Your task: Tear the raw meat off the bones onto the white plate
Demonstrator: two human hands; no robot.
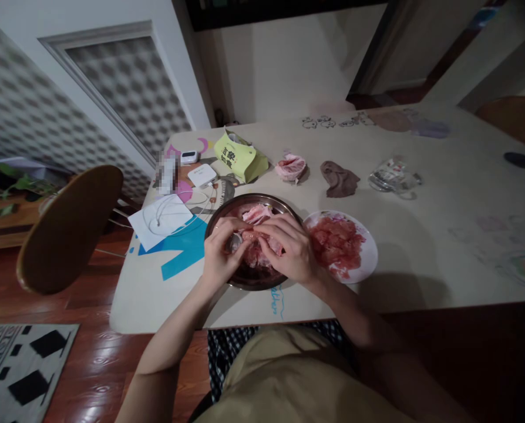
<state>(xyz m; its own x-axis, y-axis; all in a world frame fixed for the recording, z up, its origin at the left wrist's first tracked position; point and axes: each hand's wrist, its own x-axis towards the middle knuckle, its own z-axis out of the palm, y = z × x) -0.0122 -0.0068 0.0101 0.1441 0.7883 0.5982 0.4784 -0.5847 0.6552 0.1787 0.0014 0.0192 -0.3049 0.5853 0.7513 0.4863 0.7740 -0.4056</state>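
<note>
A dark metal bowl [221, 214] near the table's front edge holds pink fruit segments and peel. My left hand [221, 255] and my right hand [289, 247] meet over the bowl, both gripping one pink fruit piece [256, 235] between their fingers. A small silvery item shows under my left fingers; I cannot tell what it is. Just right of the bowl, a white plate [370, 255] carries a heap of peeled red-pink flesh [337, 244].
Behind the bowl lie a yellow-green tissue pack [238, 155], a pink peel scrap [291, 166], a brown cloth [338, 178] and a crumpled clear wrapper [392, 175]. White paper with a cable [161, 220], small white devices, and a brown chair [69, 226] are at left.
</note>
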